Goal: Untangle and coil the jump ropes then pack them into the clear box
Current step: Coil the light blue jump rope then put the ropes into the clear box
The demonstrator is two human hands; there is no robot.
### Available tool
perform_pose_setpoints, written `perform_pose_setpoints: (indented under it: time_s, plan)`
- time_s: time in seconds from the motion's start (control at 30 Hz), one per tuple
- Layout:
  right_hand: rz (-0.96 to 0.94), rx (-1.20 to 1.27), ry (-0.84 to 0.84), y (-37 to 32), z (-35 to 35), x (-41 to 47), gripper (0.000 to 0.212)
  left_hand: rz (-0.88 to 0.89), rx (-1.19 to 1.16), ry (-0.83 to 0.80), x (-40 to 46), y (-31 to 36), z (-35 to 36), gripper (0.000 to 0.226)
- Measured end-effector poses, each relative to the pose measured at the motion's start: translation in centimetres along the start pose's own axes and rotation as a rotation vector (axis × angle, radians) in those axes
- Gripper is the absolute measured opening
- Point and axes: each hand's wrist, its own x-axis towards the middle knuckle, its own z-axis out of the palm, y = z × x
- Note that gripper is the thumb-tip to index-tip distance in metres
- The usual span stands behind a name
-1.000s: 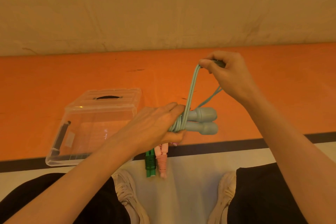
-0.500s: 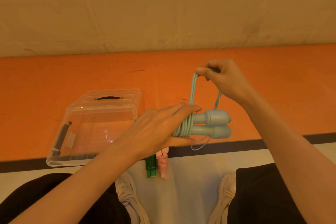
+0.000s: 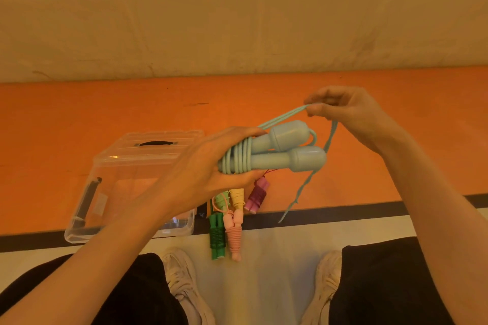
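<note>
Head view: the left hand (image 3: 211,166) grips the blue rope (image 3: 274,152) by its two handles, which lie side by side and point right, past the fingertips. Several turns of blue cord are wound round the handle necks, right at the fingers, with the thumb underneath. The bundle is held in the air above the orange floor (image 3: 79,119), just right of the box (image 3: 111,166).

The right hand (image 3: 351,111) is up and to the right of the handles, apart from them. Its thumb and forefinger pinch a doubled strand of the blue cord, which runs taut down-left to the wrapped part. From the pinch a loose tail (image 3: 303,187) drops past the handle ends and hangs free — its tip reaches about to the dark stripe (image 3: 343,216) on the floor.

Count: one blue rope in hand; on the floor below the left hand, five coiled ropes close together — green (image 3: 217,235), pink (image 3: 233,235), light green (image 3: 219,199), yellow (image 3: 237,198) and purple (image 3: 257,194). The light green one is partly hidden by the hand. One clear box, lid on, with a dark handle in the lid, sits left of them. Two white shoes (image 3: 182,280) and dark trousers show at the bottom.
</note>
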Motion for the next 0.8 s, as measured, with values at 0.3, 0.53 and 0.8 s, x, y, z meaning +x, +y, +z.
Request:
perform_pose_setpoints:
  time_s: [0.3,0.53,0.8]
  plan:
    - [-0.048,-0.205,0.087,0.9,0.9,0.1,0.006,0.040,-0.162,-0.034,0.0,1.9,0.7,0.051]
    - [0.030,-0.202,-0.069,0.6,1.6,-1.3,0.039,0.014,-0.188,0.188,0.8,1.1,0.3,0.046]
    - [0.208,-0.200,-0.349,1.7,3.6,-2.4,0.011,-0.136,-0.117,0.342,1.0,0.3,0.7,0.043]
